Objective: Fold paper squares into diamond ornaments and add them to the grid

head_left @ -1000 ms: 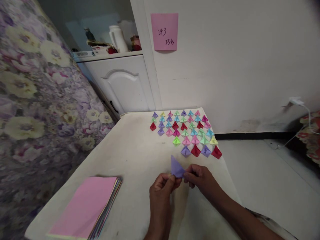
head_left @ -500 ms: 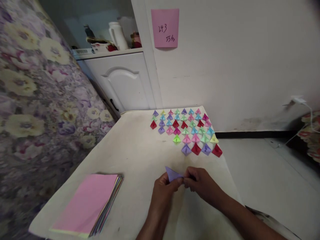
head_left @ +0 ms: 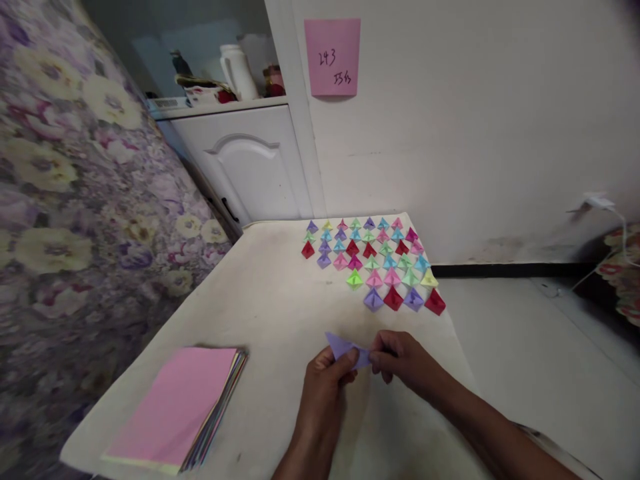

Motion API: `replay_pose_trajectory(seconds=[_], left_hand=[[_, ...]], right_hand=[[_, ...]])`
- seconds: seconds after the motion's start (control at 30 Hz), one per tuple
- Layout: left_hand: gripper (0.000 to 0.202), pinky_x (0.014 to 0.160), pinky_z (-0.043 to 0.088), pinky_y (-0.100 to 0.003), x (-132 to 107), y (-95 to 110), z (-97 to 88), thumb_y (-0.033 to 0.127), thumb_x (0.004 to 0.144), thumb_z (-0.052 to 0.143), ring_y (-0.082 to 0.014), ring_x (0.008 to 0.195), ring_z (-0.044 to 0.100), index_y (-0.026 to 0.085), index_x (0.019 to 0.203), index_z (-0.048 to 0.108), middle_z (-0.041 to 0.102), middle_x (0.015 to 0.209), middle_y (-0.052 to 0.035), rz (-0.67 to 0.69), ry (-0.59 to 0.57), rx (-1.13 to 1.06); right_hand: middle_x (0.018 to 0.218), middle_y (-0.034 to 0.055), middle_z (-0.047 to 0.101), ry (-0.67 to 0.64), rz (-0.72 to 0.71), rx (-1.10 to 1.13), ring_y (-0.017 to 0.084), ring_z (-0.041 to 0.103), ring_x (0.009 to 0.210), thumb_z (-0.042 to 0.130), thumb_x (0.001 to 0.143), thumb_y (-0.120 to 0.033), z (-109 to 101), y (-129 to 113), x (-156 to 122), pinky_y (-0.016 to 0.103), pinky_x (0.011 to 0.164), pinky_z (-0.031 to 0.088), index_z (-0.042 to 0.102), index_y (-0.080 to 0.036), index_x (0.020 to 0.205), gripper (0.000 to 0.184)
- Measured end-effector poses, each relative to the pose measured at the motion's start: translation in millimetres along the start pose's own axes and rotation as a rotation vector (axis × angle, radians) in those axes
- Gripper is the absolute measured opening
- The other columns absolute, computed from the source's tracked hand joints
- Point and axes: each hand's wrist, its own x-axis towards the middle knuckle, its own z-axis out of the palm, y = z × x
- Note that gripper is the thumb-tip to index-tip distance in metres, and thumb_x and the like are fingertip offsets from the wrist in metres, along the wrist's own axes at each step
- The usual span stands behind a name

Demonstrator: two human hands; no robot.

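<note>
A small folded piece of purple paper [head_left: 340, 345] is held between both hands above the near part of the table. My left hand [head_left: 327, 373] grips it with the thumb lying across its face and the fingers behind. My right hand [head_left: 395, 357] pinches its right-hand corner between thumb and fingers. The paper's pointed end sticks out up and to the left. Farther back, several folded paper pieces [head_left: 373, 299] in purple, red, pink, green, blue and yellow stand in rows.
A stack of coloured paper with a pink sheet [head_left: 175, 407] on top lies at the table's [head_left: 270, 307] left. A floral curtain [head_left: 100, 220] hangs at the left. Behind are a white cabinet [head_left: 255, 167] and a wall with a pink note [head_left: 333, 57].
My left thumb has slid onto the face of the purple paper, which has tilted so more of it shows. My right hand still pinches the corner.
</note>
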Motion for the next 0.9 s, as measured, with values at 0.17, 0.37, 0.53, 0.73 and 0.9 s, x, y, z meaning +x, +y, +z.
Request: replay_pose_trajectory(seconds=[0.17,0.37,0.53,0.73,0.9], left_hand=[[0.019,0.046,0.03,-0.02,-3.0,5.2,3.5,0.03,0.066,0.069,-0.0082,0.043,0.042,0.013,0.061,0.062,0.052,0.043,0.0035,0.038,0.016,0.249],[0.02,0.043,0.031,-0.02,-4.1,8.1,9.3,0.032,0.065,0.067,-0.0091,0.038,0.044,0.014,0.061,0.058,0.054,0.039,0.0026,0.011,-0.055,0.336],[0.02,0.043,0.033,-0.02,-2.9,6.6,6.5,0.03,0.064,0.068,-0.0088,0.038,0.045,0.014,0.059,0.058,0.055,0.04,0.0024,0.003,-0.109,0.339],[0.018,0.044,0.036,-0.02,-3.1,7.6,6.0,0.03,0.068,0.065,-0.0095,0.041,0.047,0.013,0.063,0.06,0.057,0.042,0.0013,-0.004,-0.128,0.365],[0.018,0.043,0.034,-0.02,-4.1,8.6,7.0,0.029,0.067,0.065,-0.0092,0.039,0.047,0.013,0.061,0.059,0.055,0.041,0.0017,-0.02,-0.108,0.352]], right_hand=[[0.061,-0.0031,0.054,0.058,-0.096,-0.095,0.011,0.049,0.057,0.057,0.073,-0.02,-2.4,3.5,2.9,0.021,0.053,0.036,0.056,-0.016,0.068,0.007],[0.063,-0.0019,0.056,0.057,-0.081,-0.043,0.012,0.051,0.061,0.057,0.075,-0.023,-2.0,4.6,4.8,0.022,0.057,0.038,0.058,-0.016,0.069,0.009],[0.061,-0.0028,0.053,0.051,-0.087,-0.058,0.011,0.047,0.059,0.057,0.074,-0.021,-2.6,8.6,4.5,0.021,0.055,0.036,0.056,-0.015,0.066,0.009],[0.057,-0.0045,0.046,0.114,-0.118,-0.097,0.01,0.042,0.056,0.055,0.073,-0.017,0.3,10.4,6.0,0.02,0.052,0.032,0.05,-0.016,0.062,0.011],[0.06,-0.0028,0.05,0.081,-0.086,-0.092,0.011,0.045,0.058,0.053,0.075,-0.019,2.1,10.6,6.1,0.021,0.054,0.034,0.053,-0.016,0.066,0.009]])
